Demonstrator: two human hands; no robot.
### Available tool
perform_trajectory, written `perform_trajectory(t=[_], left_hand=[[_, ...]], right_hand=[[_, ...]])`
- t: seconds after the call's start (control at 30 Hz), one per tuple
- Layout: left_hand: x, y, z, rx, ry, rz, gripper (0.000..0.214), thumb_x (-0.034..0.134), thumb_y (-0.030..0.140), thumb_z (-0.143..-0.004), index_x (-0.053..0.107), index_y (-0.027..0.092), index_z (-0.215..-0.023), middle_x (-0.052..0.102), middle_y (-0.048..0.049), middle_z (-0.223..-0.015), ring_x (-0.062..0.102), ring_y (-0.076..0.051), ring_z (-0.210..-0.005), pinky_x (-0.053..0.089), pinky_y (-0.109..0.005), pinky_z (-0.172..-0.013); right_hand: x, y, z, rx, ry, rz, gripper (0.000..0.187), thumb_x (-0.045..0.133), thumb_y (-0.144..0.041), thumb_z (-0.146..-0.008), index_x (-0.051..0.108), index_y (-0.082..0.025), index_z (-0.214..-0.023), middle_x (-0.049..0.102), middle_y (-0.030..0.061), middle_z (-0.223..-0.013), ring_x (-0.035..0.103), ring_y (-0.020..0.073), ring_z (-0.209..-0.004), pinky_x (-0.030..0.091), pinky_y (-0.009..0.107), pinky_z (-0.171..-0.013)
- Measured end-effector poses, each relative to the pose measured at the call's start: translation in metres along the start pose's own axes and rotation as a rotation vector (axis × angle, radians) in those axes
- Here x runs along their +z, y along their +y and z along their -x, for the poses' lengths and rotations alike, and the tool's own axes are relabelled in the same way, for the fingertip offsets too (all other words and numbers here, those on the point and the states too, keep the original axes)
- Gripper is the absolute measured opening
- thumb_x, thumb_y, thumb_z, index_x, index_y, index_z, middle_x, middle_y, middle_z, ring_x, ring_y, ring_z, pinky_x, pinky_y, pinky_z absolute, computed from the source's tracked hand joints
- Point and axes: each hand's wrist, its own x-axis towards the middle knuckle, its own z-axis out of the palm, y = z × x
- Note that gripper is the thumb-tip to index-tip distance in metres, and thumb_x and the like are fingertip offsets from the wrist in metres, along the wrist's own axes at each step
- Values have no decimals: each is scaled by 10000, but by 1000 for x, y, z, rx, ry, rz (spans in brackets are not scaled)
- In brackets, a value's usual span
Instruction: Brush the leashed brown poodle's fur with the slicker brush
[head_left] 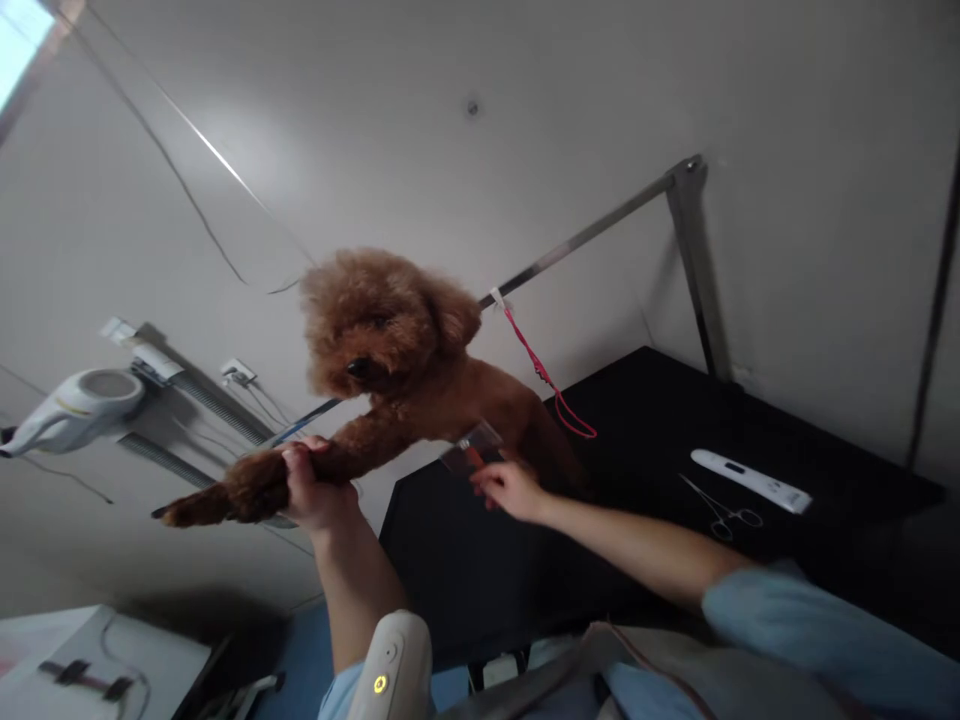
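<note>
Brown, curly hair covers the dog (397,405), which is at the back left edge of the black worktop (487,575), near the left corner. Its foreleg is stretched outward, beyond this corner, and the left hand (319,490) is closed around it. The right hand (514,490) holds, with a narrow grip, a brush (474,450) just beside the dog's belly; whether the brush touches the hair, I cannot tell. Behind the dog, a pink loop (536,362) hangs from a metal bar (585,235), whose post stands near the far corner. Toward the right corner lie a white trimmer (750,481) and, just beside it, open scissors (721,512). Well beyond the left corner is a white dryer (82,405).
</note>
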Motion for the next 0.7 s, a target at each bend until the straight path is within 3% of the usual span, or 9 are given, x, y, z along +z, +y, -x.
perform_trajectory(t=[0.07, 0.17, 0.2, 0.23, 0.37, 0.43, 0.5, 0.57, 0.7], left_hand=[[-6, -4, 8, -32, 18, 34, 284, 546, 402, -715, 337, 220, -651, 367, -4, -682, 425, -181, -650, 424, -382, -725], [-19, -12, 20, -47, 70, 23, 258, 504, 388, -744, 338, 224, -634, 348, -12, -664, 419, -200, -647, 419, -416, -733], [-25, -15, 22, -50, 89, 25, 261, 501, 388, -746, 339, 222, -626, 339, -11, -661, 414, -201, -646, 415, -422, -739], [-30, -18, 25, -61, 99, 32, 265, 505, 387, -745, 342, 220, -618, 334, -10, -658, 408, -200, -643, 410, -424, -740], [-48, -35, 33, -143, 81, 85, 280, 546, 398, -731, 384, 216, -592, 345, -1, -642, 379, -187, -626, 391, -395, -685], [-54, -45, 39, -156, 114, 118, 301, 570, 426, -707, 394, 212, -590, 356, 8, -630, 370, -175, -613, 387, -363, -648], [-59, -56, 43, -164, 175, 189, 344, 623, 439, -656, 388, 196, -593, 378, 25, -623, 376, -148, -605, 394, -323, -639], [-67, -70, 44, -191, 217, 267, 387, 673, 430, -613, 379, 178, -601, 414, 44, -623, 399, -120, -608, 412, -289, -660], [-90, -113, 41, -289, 269, 332, 317, 605, 399, -672, 383, 174, -638, 485, 58, -639, 486, -108, -648, 452, -276, -752]], right_hand=[[-1, -5, 1, -66, -114, 44, 309, 443, -156, -897, 689, -124, -1080, 725, 72, -822, 593, 95, -510, 486, 230, -518], [-18, -18, -9, -442, -168, 255, 276, 534, -130, -849, 738, -196, -1021, 734, 63, -950, 671, 136, -785, 517, 284, -777], [-27, -19, -11, -491, -163, 338, 273, 539, -116, -841, 752, -206, -987, 735, 63, -970, 673, 153, -864, 501, 305, -845], [-34, -16, -12, -474, -175, 403, 274, 542, -114, -842, 755, -209, -986, 736, 64, -983, 672, 164, -904, 489, 315, -879], [-42, 5, 11, -126, -78, 498, 308, 488, -105, -871, 745, -166, -1030, 744, 66, -847, 683, 161, -761, 515, 298, -776], [-37, 3, 18, -195, -149, 511, 303, 500, -125, -879, 740, -187, -1053, 740, 59, -871, 681, 157, -788, 512, 284, -785], [-37, -5, 10, -397, -249, 524, 301, 519, -137, -880, 740, -235, -1060, 729, 48, -976, 669, 152, -900, 492, 275, -855], [-53, -3, -9, -476, -221, 558, 316, 507, -125, -883, 744, -256, -1045, 713, 45, -1036, 656, 146, -944, 479, 276, -886], [-107, 66, -12, -223, -45, 565, 289, 498, -131, -884, 750, -211, -999, 721, 64, -994, 661, 163, -925, 483, 322, -900]])
